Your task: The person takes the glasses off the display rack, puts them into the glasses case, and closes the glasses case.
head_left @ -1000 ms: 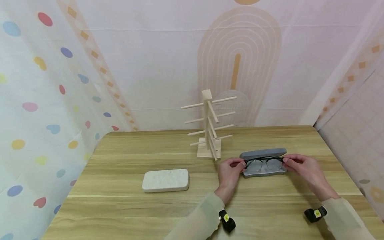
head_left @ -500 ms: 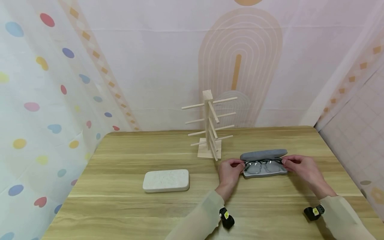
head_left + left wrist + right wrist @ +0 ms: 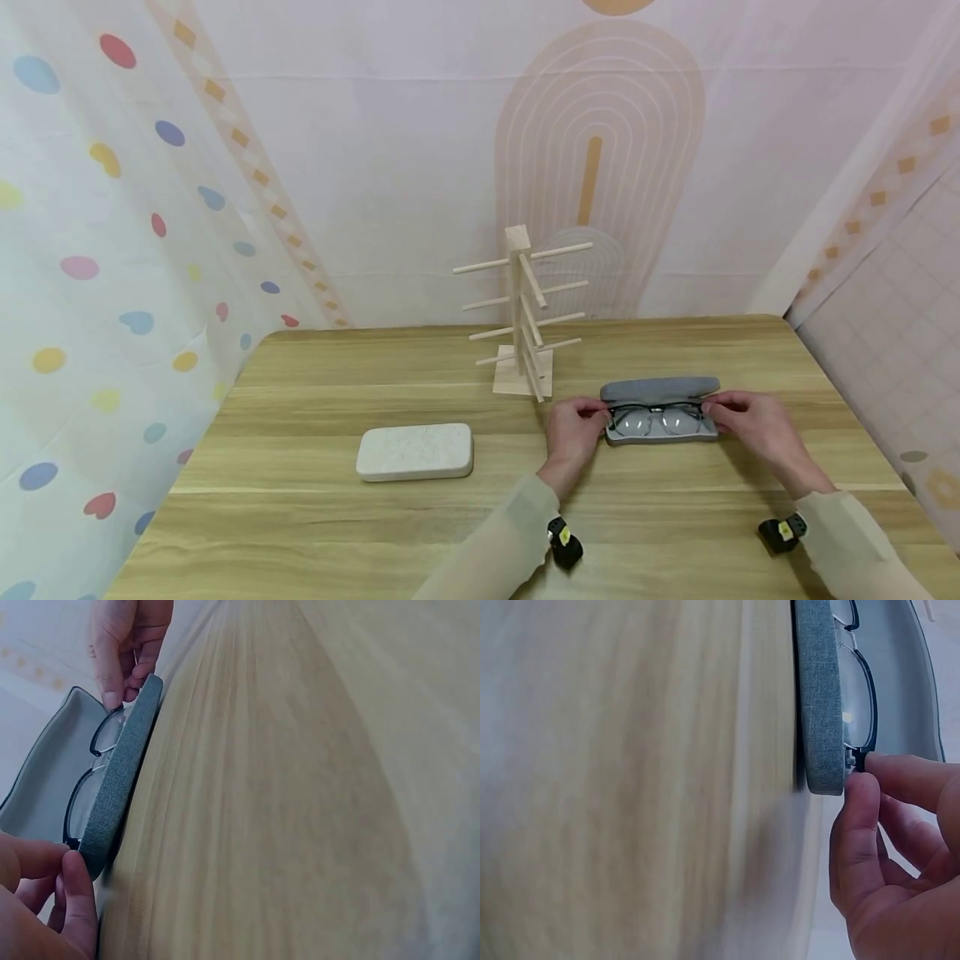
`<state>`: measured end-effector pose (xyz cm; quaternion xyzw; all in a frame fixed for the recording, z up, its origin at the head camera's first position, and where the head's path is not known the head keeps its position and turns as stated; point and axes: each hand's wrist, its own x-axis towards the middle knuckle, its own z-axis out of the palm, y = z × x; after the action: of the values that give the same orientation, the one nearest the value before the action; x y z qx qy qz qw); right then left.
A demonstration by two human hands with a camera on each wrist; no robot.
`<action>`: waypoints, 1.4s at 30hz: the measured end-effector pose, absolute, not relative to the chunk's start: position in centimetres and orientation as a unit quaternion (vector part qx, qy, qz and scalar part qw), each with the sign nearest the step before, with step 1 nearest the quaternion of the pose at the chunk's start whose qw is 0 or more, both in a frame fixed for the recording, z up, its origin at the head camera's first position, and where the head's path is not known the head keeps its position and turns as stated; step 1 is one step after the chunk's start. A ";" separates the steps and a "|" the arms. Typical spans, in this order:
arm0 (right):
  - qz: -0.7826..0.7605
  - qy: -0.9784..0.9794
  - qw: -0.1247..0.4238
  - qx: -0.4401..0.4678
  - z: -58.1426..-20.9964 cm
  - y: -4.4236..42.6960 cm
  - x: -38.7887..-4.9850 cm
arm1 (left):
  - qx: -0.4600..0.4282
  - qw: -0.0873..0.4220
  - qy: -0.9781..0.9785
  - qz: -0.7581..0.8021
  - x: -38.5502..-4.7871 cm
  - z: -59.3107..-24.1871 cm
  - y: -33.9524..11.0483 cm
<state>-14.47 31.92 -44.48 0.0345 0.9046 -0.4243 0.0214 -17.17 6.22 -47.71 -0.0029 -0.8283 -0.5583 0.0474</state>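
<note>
A pair of black-rimmed eyeglasses (image 3: 657,418) lies within the lower half of an open grey glasses case (image 3: 660,389), whose lid stands up at the back. My left hand (image 3: 573,437) pinches the left end of the frame between thumb and forefinger. At the opposite end, my right hand (image 3: 763,432) pinches the other hinge corner the same way. The right wrist view shows that thumb and forefinger on the black corner of the eyeglasses (image 3: 871,697), just over the case's fabric-covered wall (image 3: 821,697). Both lenses face the front edge of the case.
A closed cream glasses case (image 3: 415,452) lies on the wooden table (image 3: 315,533) left of my hands. Behind, a wooden rack (image 3: 519,308) with several pegs stands upright near the table's back edge. Patterned curtain (image 3: 375,167) hangs behind.
The eyeglasses have gone down deeper into the grey case, with both hands still pinching their ends. My right hand has shifted slightly left. The cream case and the rack have stayed put.
</note>
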 end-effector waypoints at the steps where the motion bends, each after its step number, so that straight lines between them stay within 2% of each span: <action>1: -0.423 0.905 0.021 0.035 -44.5 31.9 -14.5 | -0.001 0.043 -0.828 -0.559 -17.1 -47.7 6.2; 11: -0.386 0.922 0.007 0.029 -44.7 31.7 -14.7 | -0.037 0.032 -0.845 -0.532 -16.6 -47.4 5.9; 18: -0.389 0.920 0.014 0.035 -44.6 31.6 -14.8 | -0.072 0.043 -0.849 -0.522 -16.4 -47.5 5.6; 23: -0.404 0.914 0.013 0.033 -44.7 31.7 -14.5 | -0.054 0.029 -0.836 -0.546 -16.0 -47.6 5.4; 32: -0.412 0.910 -0.006 0.054 -44.5 32.1 -13.4 | -0.007 0.034 -0.796 -0.604 -15.5 -47.9 5.5; 35: -0.421 0.904 -0.025 0.065 -44.4 32.0 -13.1 | -0.002 0.043 -0.786 -0.617 -15.4 -47.9 5.6; 39: -0.438 0.894 -0.067 0.071 -44.1 31.6 -12.8 | 0.005 0.037 -0.773 -0.633 -15.6 -47.6 5.6; 42: -0.464 0.880 -0.077 0.070 -43.7 31.4 -12.9 | 0.002 0.027 -0.762 -0.647 -16.0 -47.3 5.5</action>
<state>-12.91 31.42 -43.66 0.0697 0.8796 -0.4642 -0.0774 -15.96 5.49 -47.30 0.0016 -0.7623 -0.6466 0.0274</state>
